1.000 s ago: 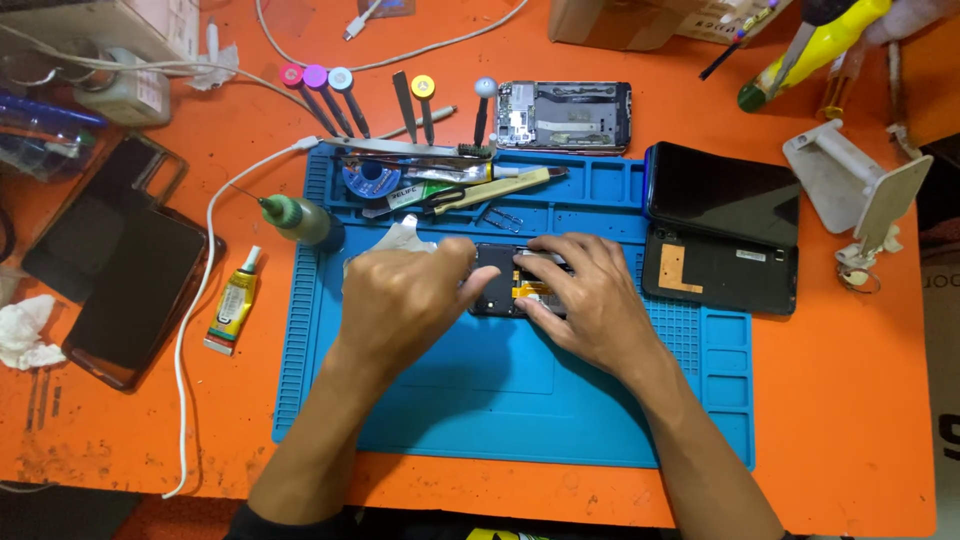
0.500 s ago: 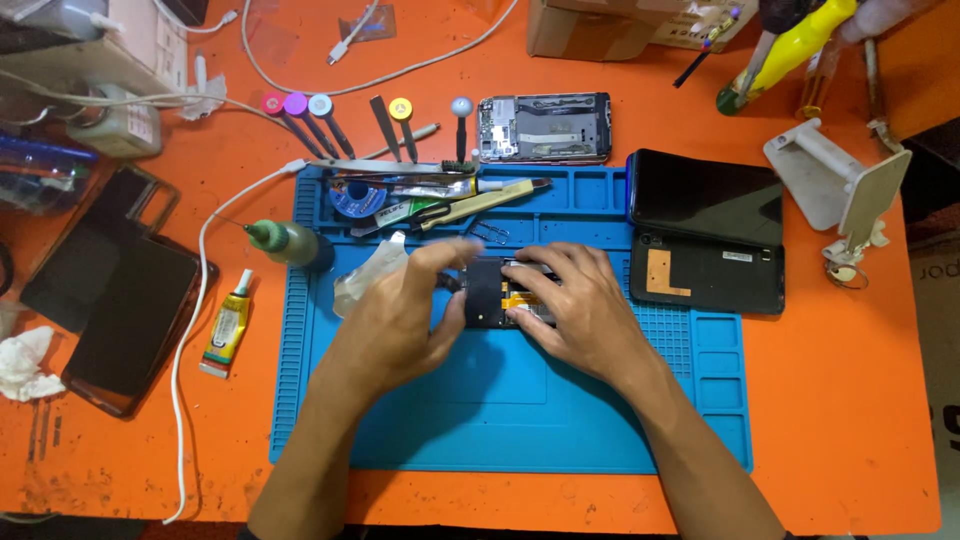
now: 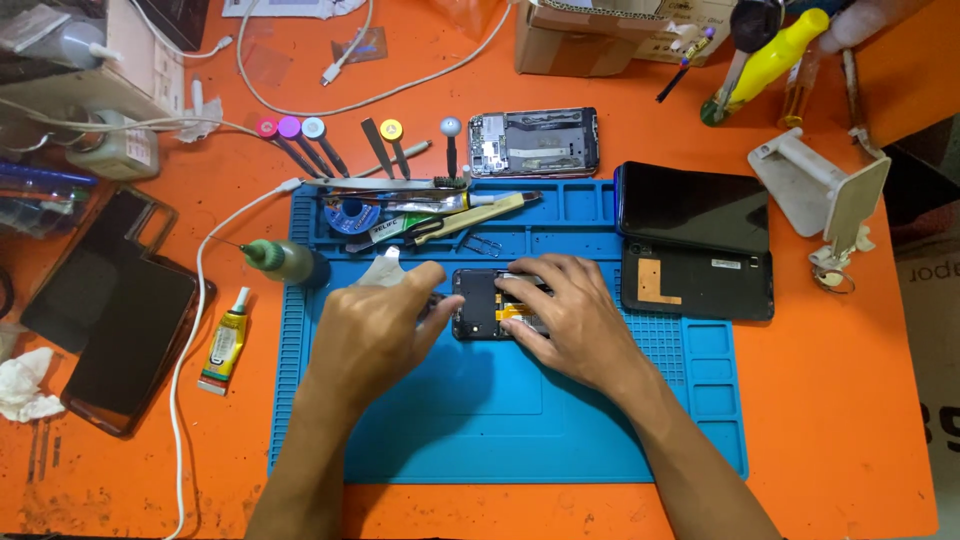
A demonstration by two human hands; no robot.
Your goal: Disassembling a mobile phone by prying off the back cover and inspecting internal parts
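A small opened phone [image 3: 478, 303] with its dark insides showing lies on the blue work mat [image 3: 500, 430]. My right hand [image 3: 565, 322] rests on its right part, fingertips pressing by an orange flex strip [image 3: 516, 312]. My left hand [image 3: 372, 328] sits just left of the phone, fingers curled around a small grey tool [image 3: 433, 303] whose tip reaches the phone's left edge. A clear plastic piece [image 3: 380, 268] shows behind the left knuckles.
Tweezers, solder wick and picks lie in the mat's top tray [image 3: 420, 210]. A bare phone frame [image 3: 535, 143], a black screen [image 3: 693, 205] and a back cover [image 3: 697, 282] lie nearby. A green bottle [image 3: 285, 262], a glue tube [image 3: 225, 345] and dark phone cases [image 3: 120, 320] are on the left.
My left hand has slid left off the phone, uncovering its left half. My right hand stays on the right part. The camera view has shifted slightly.
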